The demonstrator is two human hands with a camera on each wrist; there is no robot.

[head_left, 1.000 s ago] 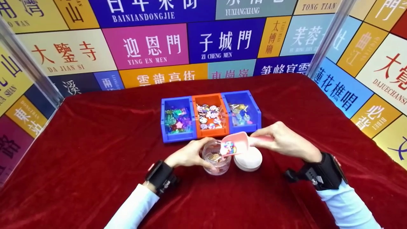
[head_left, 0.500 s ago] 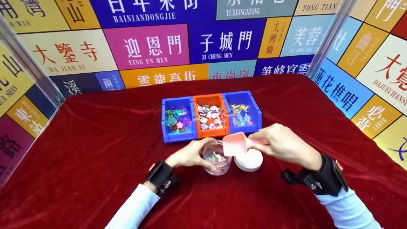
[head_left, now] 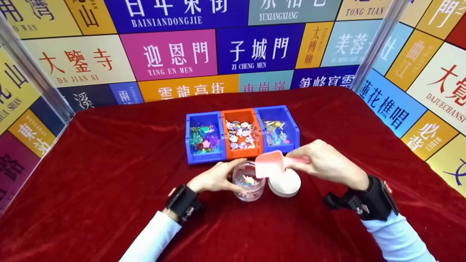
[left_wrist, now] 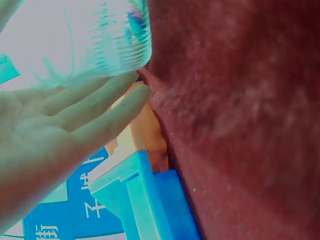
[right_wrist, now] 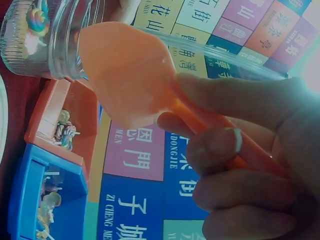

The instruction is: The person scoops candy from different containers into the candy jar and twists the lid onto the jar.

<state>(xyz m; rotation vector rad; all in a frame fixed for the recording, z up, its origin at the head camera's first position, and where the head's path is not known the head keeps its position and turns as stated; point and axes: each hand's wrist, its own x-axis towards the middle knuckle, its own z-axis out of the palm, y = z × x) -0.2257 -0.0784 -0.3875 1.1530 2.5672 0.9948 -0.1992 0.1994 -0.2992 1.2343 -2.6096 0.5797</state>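
Observation:
With thumb and fingers on either side, my left hand holds a clear ribbed jar standing on the cloth. Swirl-patterned lollipop charms show inside it in the right wrist view. My right hand grips a pink scoop by its handle. The scoop is tipped, its blade right at the jar's mouth and its underside turned up in the head view. Just right of the jar lies a round white lid, partly overlapped by the scoop.
Behind the jar, joined bins stand in a row: a blue bin of coloured charms, an orange bin of lollipop charms and another blue bin of small pieces. Red cloth covers the table; printed panels rise behind.
The scoop has turned over towards the jar, and the swirl charms that lay in it are now in the jar. The left hand and jar stay in place.

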